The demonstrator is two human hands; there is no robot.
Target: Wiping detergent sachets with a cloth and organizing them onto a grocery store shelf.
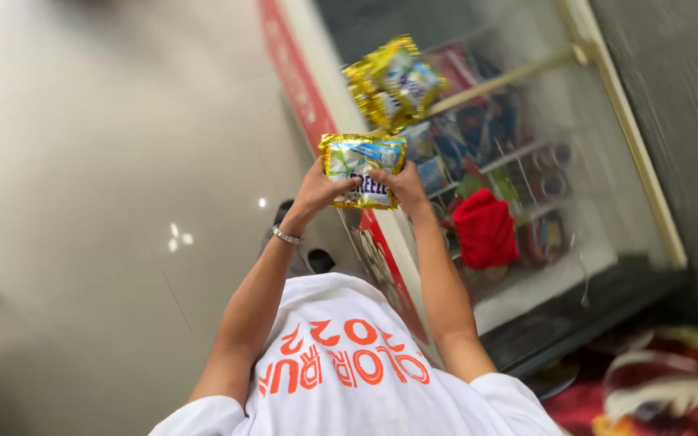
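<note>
Between both hands (pixel 361 187), gold sachet strip (pixel 363 169), above freezer glass (pixel 527 161).

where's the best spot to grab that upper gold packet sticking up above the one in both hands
Probably the crimped side edges of the upper gold packet, pinched between the fingers from either side. It is tilted with its flat face to the camera, above the lower gold packet, which the left hand and right hand grip by its side edges. Whether the two packets are joined is unclear.
</note>
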